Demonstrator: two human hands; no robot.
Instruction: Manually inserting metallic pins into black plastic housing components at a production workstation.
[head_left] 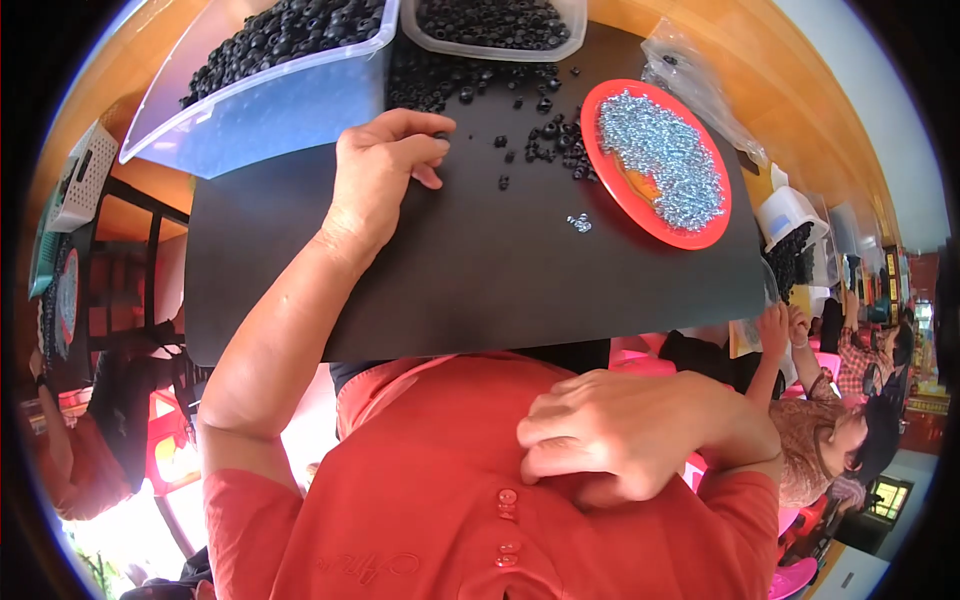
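My left hand [385,170] is over the black table mat, its thumb and index finger pinched on a small dark part [441,135] that is mostly hidden. Close beyond it lie loose black round parts [430,88], some with holes. My right hand [620,430] is raised before my red shirt, its back showing and the fingers loosely bent, the thumb apart from them. I see nothing in it; its palm is hidden. To the right sits a red plate [705,238] heaped with small shiny silver-blue pieces [665,150]. A few more silver pieces [579,223] lie beside it.
A large clear bin [270,110] of black parts stands at the far left, with a smaller clear tub [495,52] next to it. Black parts [560,140] are scattered near the plate. A plastic bag [700,85] lies behind. Other people [830,440] sit at the right.
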